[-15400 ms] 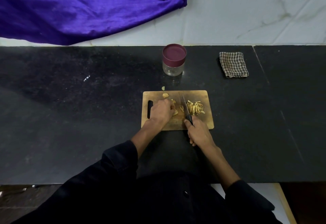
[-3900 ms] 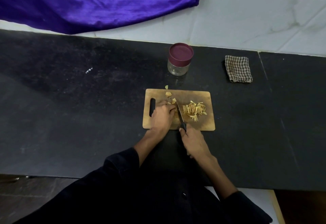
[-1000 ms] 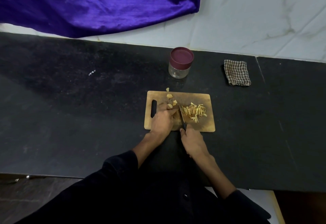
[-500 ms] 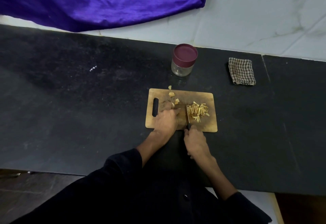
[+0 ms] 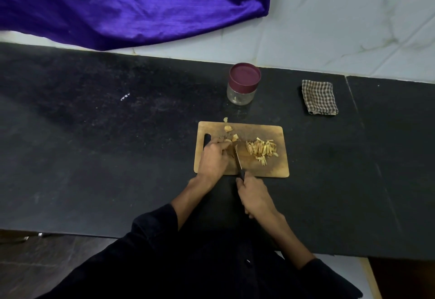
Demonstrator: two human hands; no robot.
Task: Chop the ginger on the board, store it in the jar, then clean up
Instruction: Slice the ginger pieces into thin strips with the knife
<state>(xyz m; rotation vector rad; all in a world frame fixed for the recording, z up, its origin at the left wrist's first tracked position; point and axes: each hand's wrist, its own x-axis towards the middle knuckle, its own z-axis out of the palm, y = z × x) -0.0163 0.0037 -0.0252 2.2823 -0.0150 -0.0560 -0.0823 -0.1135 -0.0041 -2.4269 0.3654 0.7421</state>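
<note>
Our right hand (image 5: 255, 196) grips the knife (image 5: 237, 160) at the cutting board's (image 5: 273, 169) near edge. Our left hand (image 5: 213, 158) pinches ginger (image 5: 229, 142) beside the blade.

dark black long-sleeved garment (image 5: 200, 263), sleeves pushed up the forearms, small button at front

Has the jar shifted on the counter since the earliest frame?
No. The jar stands just beyond the board's far edge and left of the checked cloth, as before; only the camera moved.
</note>
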